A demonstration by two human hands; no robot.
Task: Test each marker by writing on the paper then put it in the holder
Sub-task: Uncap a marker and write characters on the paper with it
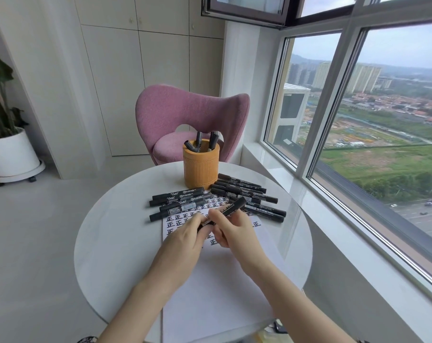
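Black plastic is what we are gripping: one marker [226, 212] held in both hands over the paper [217, 276], tilted so its far end is pointing toward two o'clock. Our left hand [185, 233] is pinching the near end, where the cap would sit, while our right hand [231, 230] is wrapping the barrel; both are closed on the marker and nearly touching each other. We are judging this two-handed hold as a cap being pulled off or pushed back on, though we cannot tell which, since the fingers are hiding the tip.

Rows of written characters are filling the far part of the paper, so the testing is well along, and the near part is lying blank for more. Loose markers are waiting in two groups on the tabletop [111, 233]: the left group [179, 203] at eleven o'clock of our hands and the right group [249, 194] at one o'clock, both within easy reach. At twelve o'clock the orange holder [201, 167] is standing upright beyond the paper, already carrying a few markers, close enough to drop this one in
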